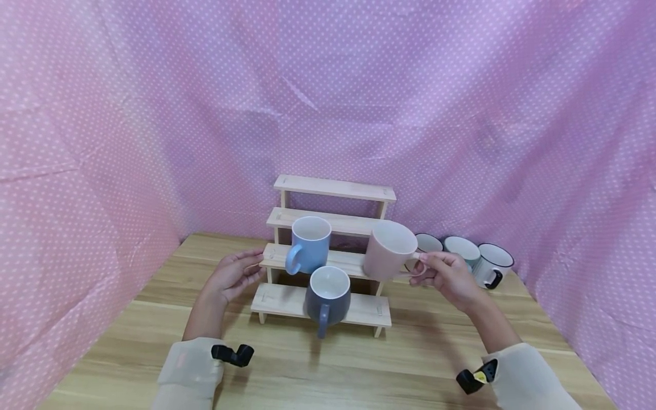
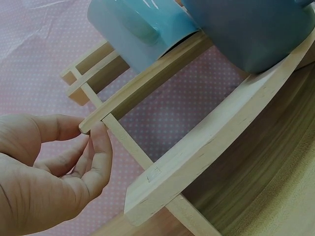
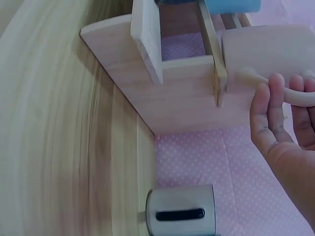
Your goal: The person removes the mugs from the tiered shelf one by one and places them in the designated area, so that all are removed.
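A pale wooden shelf rack (image 1: 282, 299) with stepped tiers stands on the table. My right hand (image 1: 451, 279) holds a pink mug (image 1: 386, 253) by its handle at the right end of the second tier from the bottom. In the right wrist view, the mug's base is close against that board; whether it touches cannot be told. My left hand (image 1: 233, 276) pinches the left end of the same tier (image 2: 93, 120) between thumb and fingers. A light blue mug (image 1: 314, 247) sits on this tier, and a dark grey-blue mug (image 1: 328, 296) on the lowest one, its handle facing me.
To the right of the rack, at the back of the table (image 1: 410, 353), stand several mugs: a white one with a black handle (image 1: 493, 265), a pale teal one (image 1: 462, 249) and a dark-rimmed one (image 1: 429, 243). Pink dotted cloth (image 1: 328, 114) hangs behind and at the sides.
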{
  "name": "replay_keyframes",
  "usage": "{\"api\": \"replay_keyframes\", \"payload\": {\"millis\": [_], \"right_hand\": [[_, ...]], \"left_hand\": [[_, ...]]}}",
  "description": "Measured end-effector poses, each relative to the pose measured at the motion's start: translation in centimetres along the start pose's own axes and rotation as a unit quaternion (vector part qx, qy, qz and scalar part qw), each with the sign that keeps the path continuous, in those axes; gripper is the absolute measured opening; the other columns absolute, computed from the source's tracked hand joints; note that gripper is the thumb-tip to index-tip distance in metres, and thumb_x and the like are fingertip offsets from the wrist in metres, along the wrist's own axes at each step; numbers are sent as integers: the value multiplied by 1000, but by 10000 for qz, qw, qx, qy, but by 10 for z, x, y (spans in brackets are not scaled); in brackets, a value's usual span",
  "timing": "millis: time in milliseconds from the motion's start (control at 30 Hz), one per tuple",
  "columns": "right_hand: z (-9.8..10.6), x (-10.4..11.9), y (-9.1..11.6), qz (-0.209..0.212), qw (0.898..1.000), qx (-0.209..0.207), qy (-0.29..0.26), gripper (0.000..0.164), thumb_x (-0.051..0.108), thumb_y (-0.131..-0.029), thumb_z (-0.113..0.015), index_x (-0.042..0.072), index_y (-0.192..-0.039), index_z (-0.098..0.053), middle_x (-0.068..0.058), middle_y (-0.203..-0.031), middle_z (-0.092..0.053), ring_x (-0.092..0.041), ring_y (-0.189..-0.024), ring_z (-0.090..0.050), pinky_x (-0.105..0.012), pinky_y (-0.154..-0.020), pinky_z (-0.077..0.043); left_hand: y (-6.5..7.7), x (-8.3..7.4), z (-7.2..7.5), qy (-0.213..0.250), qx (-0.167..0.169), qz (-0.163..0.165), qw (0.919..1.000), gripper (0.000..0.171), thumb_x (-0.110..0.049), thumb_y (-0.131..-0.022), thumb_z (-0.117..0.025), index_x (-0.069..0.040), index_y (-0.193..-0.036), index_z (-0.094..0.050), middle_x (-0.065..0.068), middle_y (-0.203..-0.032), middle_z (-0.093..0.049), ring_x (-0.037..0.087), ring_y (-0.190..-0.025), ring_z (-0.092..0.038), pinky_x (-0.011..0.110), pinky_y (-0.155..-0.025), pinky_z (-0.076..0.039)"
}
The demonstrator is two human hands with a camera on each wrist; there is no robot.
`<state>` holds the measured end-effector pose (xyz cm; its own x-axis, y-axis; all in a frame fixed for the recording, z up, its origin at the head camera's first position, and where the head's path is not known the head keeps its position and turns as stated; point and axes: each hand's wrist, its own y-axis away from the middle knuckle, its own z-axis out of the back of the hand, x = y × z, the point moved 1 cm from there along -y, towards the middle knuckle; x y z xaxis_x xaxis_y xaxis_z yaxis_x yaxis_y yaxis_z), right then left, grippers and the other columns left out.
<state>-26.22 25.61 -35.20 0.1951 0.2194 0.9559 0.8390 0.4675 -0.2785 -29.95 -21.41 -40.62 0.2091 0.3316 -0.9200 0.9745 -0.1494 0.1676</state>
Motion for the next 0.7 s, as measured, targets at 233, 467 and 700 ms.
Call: {"api": "replay_keyframes", "payload": {"millis": [233,467,700], "right_hand": [[14,5,14,360,9990,149,-226,41,-6,-108,-34,-1,-102,-74,-6,-93,-72,-22,-91,-75,-42,-86,-63],[28,8,30,553,9973,228,-436,45,-9,-108,-29,-3,-103,-73,-7,-96,-73,-21,-95,-74,-40,-87,-63],[43,10,48,746,9962,227,-394,49,-12,-107,-25,-3,-109,-73,-10,-100,-74,-26,-94,-76,-41,-87,-63]], "left_hand": [[0,-2,-2,39,1,4,10000,41,-3,-105,-56,8,-143,-47,3,-112,-63,13,-96,-63,25,-96,-57],[0,-2,-2,27,0,-1,10000,40,-2,-105,-55,8,-143,-47,2,-112,-63,13,-96,-63,24,-93,-58],[0,0,0,-35,23,-13,10000,41,-2,-105,-55,9,-144,-45,3,-113,-62,13,-97,-62,23,-93,-57]]}}
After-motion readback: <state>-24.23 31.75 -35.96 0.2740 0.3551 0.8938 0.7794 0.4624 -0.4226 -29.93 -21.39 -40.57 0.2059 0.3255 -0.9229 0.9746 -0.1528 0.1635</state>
